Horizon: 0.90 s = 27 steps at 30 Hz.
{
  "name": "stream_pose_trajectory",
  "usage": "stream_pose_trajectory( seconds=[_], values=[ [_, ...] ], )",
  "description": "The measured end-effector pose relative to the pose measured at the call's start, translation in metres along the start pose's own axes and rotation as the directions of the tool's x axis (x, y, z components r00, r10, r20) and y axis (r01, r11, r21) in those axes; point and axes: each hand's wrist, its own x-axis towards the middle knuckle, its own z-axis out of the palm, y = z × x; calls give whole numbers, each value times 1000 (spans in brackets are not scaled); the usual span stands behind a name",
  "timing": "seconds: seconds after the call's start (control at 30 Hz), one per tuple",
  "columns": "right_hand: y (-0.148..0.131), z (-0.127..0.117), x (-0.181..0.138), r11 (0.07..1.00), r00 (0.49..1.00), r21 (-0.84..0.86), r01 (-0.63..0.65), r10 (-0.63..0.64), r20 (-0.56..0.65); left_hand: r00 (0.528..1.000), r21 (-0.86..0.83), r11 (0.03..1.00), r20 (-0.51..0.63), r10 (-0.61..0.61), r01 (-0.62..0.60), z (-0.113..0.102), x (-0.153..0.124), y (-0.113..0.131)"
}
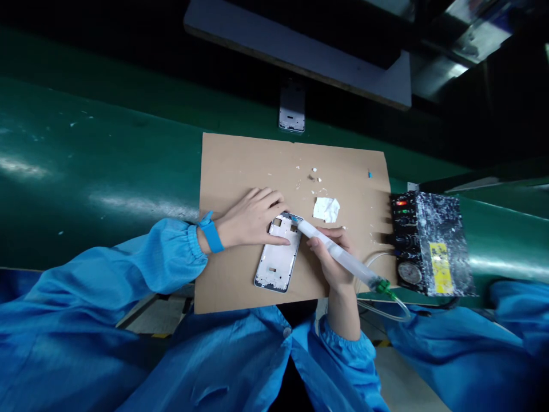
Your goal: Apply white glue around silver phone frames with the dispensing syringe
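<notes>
A pale phone frame (279,257) with a dark rim lies on a brown cardboard sheet (231,171). My left hand (253,220) steadies its upper left part, with the thumb across its face and the fingers bent at the top edge. In my right hand (332,260) is a translucent glue syringe (343,257), slanted so that its tip meets the top end of the frame. A green fitting (383,286) at the syringe's rear joins a clear tube. The exact point of the tip is too small to make out.
A black dispenser box (433,243) with a gauge and lit display stands to the right. Beyond the cardboard lies another phone frame (292,111), under a shelf (300,51). A crumpled white tissue (326,209) and white crumbs lie near my hands. Another person's blue sleeve (518,309) shows at right.
</notes>
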Motion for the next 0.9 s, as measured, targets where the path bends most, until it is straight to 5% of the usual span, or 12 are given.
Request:
stream_pose_trajectory(
  seconds=[0.9],
  values=[
    [0,-2,2,998,1000,54,-16,17,-5,1000,1,1000,-4,6,-6,0,0,0]
  ],
)
